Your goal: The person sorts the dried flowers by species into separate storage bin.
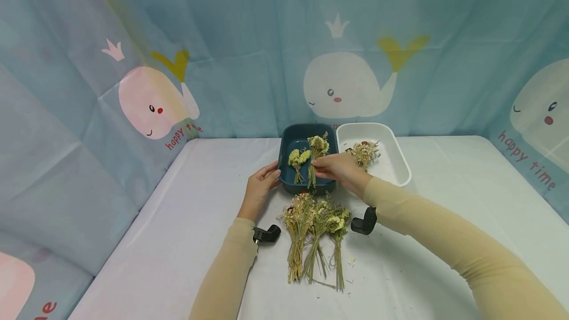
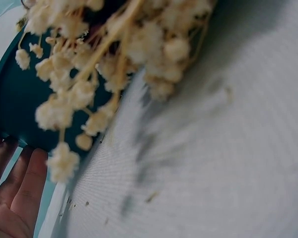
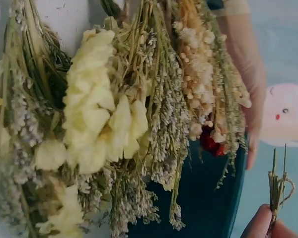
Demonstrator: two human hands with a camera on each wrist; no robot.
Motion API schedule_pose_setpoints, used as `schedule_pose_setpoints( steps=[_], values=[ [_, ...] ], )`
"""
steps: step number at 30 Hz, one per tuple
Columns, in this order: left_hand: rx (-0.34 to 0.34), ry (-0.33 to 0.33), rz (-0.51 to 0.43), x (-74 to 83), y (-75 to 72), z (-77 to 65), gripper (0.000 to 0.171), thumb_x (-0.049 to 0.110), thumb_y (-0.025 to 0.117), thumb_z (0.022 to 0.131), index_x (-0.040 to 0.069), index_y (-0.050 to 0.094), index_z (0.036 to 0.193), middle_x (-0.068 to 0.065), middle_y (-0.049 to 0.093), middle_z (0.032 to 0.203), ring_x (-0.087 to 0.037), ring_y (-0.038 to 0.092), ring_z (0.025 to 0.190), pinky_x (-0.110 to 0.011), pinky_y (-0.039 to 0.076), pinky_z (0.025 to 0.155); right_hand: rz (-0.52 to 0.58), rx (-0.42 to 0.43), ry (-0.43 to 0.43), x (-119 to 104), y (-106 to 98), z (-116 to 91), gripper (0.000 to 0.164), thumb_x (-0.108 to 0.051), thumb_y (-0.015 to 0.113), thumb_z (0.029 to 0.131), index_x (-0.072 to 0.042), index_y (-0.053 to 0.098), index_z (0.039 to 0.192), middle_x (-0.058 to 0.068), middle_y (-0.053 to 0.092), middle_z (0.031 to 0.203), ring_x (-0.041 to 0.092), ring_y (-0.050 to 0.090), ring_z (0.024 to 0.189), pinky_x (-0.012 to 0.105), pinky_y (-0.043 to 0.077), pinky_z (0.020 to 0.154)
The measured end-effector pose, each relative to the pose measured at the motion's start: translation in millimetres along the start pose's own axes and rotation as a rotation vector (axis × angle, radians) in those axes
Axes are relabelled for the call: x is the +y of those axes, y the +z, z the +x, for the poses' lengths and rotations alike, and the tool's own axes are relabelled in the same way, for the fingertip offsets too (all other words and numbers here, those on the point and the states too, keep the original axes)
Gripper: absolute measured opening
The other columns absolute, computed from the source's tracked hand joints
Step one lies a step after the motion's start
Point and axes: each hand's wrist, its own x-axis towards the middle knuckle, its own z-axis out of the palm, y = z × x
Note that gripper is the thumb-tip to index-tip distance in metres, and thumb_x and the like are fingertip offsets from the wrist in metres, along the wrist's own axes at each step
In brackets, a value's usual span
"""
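My right hand (image 1: 340, 168) pinches a small bunch of yellow dried flowers (image 1: 318, 146) by its stems, over the dark teal tray (image 1: 284, 137). In the right wrist view, thumb and finger grip the tied stems (image 3: 274, 198). Another yellow bunch (image 1: 299, 158) lies in the tray's left part. My left hand (image 1: 260, 186) touches the tray's left side with its fingers extended; the left wrist view shows those fingers (image 2: 30, 183) against the teal wall. Several dried bunches (image 1: 302, 221) with cream, yellow and red blooms lie in front of the tray, stems toward me.
A white tray (image 1: 402, 162) adjoins the teal one on the right, with a cream and red dried bunch (image 1: 364, 153) in it. Loose bits of stem and petal (image 1: 351, 261) are scattered on the white tablecloth (image 1: 426, 260). A whale-printed curtain (image 1: 249, 88) stands behind the table.
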Motion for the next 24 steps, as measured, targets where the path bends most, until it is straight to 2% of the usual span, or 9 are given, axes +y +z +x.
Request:
schedule_pose_setpoints(
  steps=[5, 9, 14, 17, 20, 22, 24],
  values=[
    [0.003, -0.001, 0.004, 0.6, 0.1, -0.6, 0.045, 0.019, 0.064, 0.099, 0.008, 0.056, 0.141, -0.013, 0.057, 0.145, -0.027, 0.056, 0.132, -0.035, 0.056, 0.103, -0.021, -0.014, -0.003, 0.1, 6.2, 8.6, 0.042, -0.006, 0.068, 0.094, 0.01, 0.058, 0.132, 0.019, 0.07, 0.119, 0.005, 0.07, 0.07, 0.019, 0.062, 0.075],
    [0.006, 0.001, 0.013, 0.8, 1.3, -0.6, 0.045, 0.02, 0.064, 0.099, 0.008, 0.056, 0.141, -0.013, 0.057, 0.144, -0.026, 0.058, 0.13, -0.035, 0.057, 0.102, -0.043, -0.027, 0.024, -0.9, 10.3, 17.0, 0.041, -0.008, 0.066, 0.096, 0.006, 0.058, 0.134, 0.02, 0.061, 0.134, 0.005, 0.069, 0.076, 0.018, 0.061, 0.079],
    [0.01, 0.0, 0.018, 0.0, 2.1, -0.4, 0.044, 0.021, 0.065, 0.098, 0.009, 0.057, 0.14, -0.013, 0.059, 0.142, -0.025, 0.06, 0.127, -0.034, 0.057, 0.101, -0.015, 0.007, 0.06, -3.9, 12.7, 27.6, 0.037, -0.007, 0.066, 0.096, 0.004, 0.062, 0.131, 0.017, 0.065, 0.129, 0.007, 0.068, 0.076, 0.018, 0.062, 0.077],
    [0.011, 0.007, 0.018, -0.3, 1.6, -0.1, 0.045, 0.022, 0.066, 0.098, 0.009, 0.057, 0.14, -0.013, 0.059, 0.142, -0.025, 0.06, 0.128, -0.034, 0.057, 0.101, 0.015, 0.024, 0.045, -4.5, 13.0, 33.7, 0.036, -0.006, 0.067, 0.095, 0.005, 0.063, 0.129, 0.02, 0.064, 0.131, 0.007, 0.069, 0.072, 0.018, 0.062, 0.073],
    [0.003, 0.013, 0.027, -1.1, 0.5, 0.3, 0.047, 0.023, 0.066, 0.098, 0.009, 0.056, 0.141, -0.014, 0.057, 0.144, -0.026, 0.058, 0.13, -0.034, 0.057, 0.101, -0.001, 0.021, 0.03, -2.9, 12.5, 38.2, 0.038, -0.005, 0.065, 0.095, 0.007, 0.06, 0.131, 0.022, 0.063, 0.132, 0.006, 0.068, 0.07, 0.017, 0.062, 0.071],
    [-0.001, 0.016, 0.04, -1.3, 0.0, 0.2, 0.048, 0.024, 0.065, 0.098, 0.009, 0.055, 0.142, -0.014, 0.056, 0.145, -0.026, 0.057, 0.131, -0.034, 0.057, 0.101, -0.015, 0.02, 0.025, -0.9, 12.3, 40.6, 0.039, -0.004, 0.065, 0.096, 0.009, 0.059, 0.132, 0.02, 0.067, 0.124, 0.005, 0.068, 0.067, 0.016, 0.061, 0.069],
    [-0.001, 0.013, 0.046, -1.5, -0.3, -0.2, 0.049, 0.026, 0.066, 0.098, 0.009, 0.055, 0.143, -0.013, 0.056, 0.146, -0.025, 0.058, 0.13, -0.034, 0.057, 0.101, -0.028, 0.018, 0.019, 1.1, 12.4, 42.8, 0.039, -0.003, 0.064, 0.096, 0.01, 0.058, 0.133, 0.015, 0.072, 0.108, 0.004, 0.066, 0.065, 0.016, 0.061, 0.067]
  ],
)
